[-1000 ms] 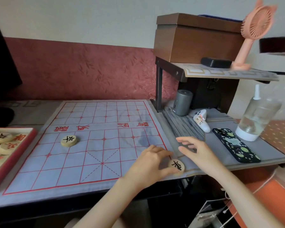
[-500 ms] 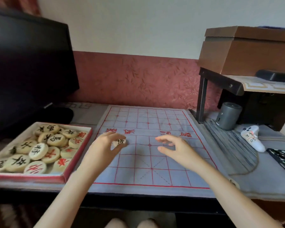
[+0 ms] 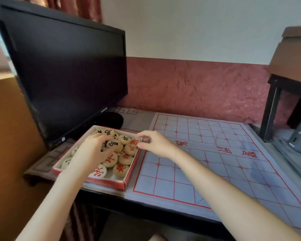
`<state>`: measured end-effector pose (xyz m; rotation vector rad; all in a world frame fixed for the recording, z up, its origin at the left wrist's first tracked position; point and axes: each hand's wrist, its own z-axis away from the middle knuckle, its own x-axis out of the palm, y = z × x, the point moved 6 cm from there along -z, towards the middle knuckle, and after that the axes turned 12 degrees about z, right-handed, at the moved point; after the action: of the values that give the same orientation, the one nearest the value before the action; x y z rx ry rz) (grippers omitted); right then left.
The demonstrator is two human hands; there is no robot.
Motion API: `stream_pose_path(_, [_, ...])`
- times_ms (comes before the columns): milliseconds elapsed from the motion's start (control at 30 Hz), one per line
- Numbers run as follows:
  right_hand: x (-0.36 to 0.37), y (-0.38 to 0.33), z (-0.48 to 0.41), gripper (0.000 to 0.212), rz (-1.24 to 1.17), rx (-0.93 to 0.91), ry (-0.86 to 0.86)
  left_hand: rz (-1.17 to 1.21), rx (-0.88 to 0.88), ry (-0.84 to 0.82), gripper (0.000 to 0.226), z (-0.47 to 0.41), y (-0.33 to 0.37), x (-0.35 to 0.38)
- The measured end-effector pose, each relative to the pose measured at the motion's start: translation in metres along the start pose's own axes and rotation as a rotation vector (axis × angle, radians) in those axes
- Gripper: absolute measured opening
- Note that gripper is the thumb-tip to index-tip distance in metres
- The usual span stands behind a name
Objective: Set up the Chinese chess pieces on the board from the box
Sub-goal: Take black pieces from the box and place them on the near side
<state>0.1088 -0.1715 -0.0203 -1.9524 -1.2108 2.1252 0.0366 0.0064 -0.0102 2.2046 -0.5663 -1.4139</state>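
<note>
A: Pieces point(image 3: 111, 159) location?
B: Heaped in box point(image 3: 123, 184), beside board point(image 3: 215, 162). Left hand point(image 3: 90, 153) fingers spread over heap, sorting; right hand point(image 3: 156, 145) pinches red-marked piece point(image 3: 135, 142) for lifting.

two hands point(image 3: 92, 152), one box point(image 3: 123, 184), one board point(image 3: 215, 164), one monitor point(image 3: 68, 75), roughly fifteen visible pieces point(image 3: 121, 170).

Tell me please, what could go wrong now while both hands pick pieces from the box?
The box sits at the desk's front edge, so a push from the left hand might tip it off. The right hand pinches a red-marked piece above the box's rim; it could slip. Piled pieces may roll out.
</note>
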Motion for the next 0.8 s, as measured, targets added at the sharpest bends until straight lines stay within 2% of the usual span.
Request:
stream_pose_path(233, [0.025, -0.021, -0.045, 0.043, 0.046, -0.012, -0.065, -0.183, 0.115, -0.160, 0.042, -0.030, -0.004, 0.016])
stream_pose_path(400, [0.042, -0.028, -0.060, 0.044, 0.043, -0.039, -0.132, -0.262, 0.124, -0.195, 0.047, -0.033, -0.009, 0.018])
stream_pose_path(633, [0.038, -0.020, -0.055, 0.043, -0.063, -0.033, -0.020, -0.176, 0.163, -0.102, 0.048, -0.029, -0.002, 0.015])
stream_pose_path(800, [0.004, -0.003, -0.025, 0.050, -0.137, -0.030, 0.046, 0.033, 0.165, -0.015, 0.046, -0.024, 0.016, 0.010])
